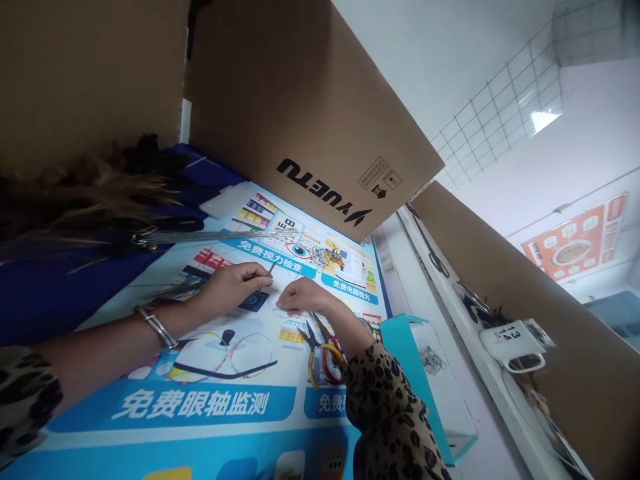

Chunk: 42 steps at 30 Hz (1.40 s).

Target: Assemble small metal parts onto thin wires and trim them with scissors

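A glossy printed sheet [265,437] bears yellow-handled pliers [311,371] at six o'clock; my left fingers [259,271] pinch one thin strip [272,268], my right fingers [288,298] curl (holding what, I can't tell).

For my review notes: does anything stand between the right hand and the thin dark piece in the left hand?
Nothing visible does: printed sheet shows between the right hand and the thin dark piece in the left hand. The pliers lie outside that gap.

Before you are a matt cardboard carton [300,100], a smooth printed sheet [280,437], shiny metal wires [225,236] and pliers [314,345] with smooth, plastic-looking grips; your bangle [157,328] is polished metal, your sleeve [390,400] matt cloth.
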Each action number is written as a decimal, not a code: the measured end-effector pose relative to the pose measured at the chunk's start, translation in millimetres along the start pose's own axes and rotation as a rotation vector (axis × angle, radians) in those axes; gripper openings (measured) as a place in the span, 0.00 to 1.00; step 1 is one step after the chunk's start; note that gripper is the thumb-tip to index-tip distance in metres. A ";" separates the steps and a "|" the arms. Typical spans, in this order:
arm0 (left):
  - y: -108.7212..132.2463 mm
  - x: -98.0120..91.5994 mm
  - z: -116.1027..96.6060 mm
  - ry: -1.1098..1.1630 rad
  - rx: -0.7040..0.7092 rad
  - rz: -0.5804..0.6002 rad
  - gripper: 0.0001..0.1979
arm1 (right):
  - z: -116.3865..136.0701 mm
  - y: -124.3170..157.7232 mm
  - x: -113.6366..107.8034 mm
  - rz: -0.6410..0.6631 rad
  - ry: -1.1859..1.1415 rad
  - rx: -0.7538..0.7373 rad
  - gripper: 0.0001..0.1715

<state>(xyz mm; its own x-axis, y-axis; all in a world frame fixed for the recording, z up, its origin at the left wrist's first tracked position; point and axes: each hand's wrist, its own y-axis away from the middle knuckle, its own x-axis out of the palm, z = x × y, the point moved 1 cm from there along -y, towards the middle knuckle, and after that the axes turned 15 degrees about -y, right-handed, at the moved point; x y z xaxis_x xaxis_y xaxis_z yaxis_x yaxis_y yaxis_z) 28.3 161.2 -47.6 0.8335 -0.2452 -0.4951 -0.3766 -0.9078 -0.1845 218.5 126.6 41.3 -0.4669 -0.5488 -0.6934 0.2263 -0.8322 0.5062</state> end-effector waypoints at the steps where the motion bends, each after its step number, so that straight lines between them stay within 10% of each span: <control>1: 0.1 0.2 -0.2 -0.001 -0.003 -0.003 0.15 | -4.3 4.0 -5.3 -0.026 0.048 -0.001 0.11; 7: 1.7 -0.6 -3.6 0.019 -0.008 0.018 0.14 | -41.1 49.3 -28.3 -0.153 0.442 0.020 0.13; 15: 4.1 -3.2 -2.3 -0.016 -0.059 0.014 0.15 | -61.3 56.2 1.5 -0.102 0.603 -0.078 0.11; 30: 3.9 -3.7 -6.2 0.010 -0.037 0.013 0.15 | -86.7 50.3 -64.8 -0.351 -0.073 -0.048 0.04; 42: 2.1 -1.2 -4.3 0.019 -0.023 -0.005 0.14 | -30.6 30.7 -14.3 -0.246 -0.134 -0.053 0.04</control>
<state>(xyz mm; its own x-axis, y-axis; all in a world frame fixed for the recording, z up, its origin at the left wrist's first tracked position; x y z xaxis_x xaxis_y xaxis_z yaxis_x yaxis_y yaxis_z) 28.2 158.1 -43.7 0.8426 -0.2470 -0.4785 -0.3636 -0.9165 -0.1671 258.3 106.5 51.1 -0.6213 -0.3173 -0.7164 0.1352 -0.9440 0.3009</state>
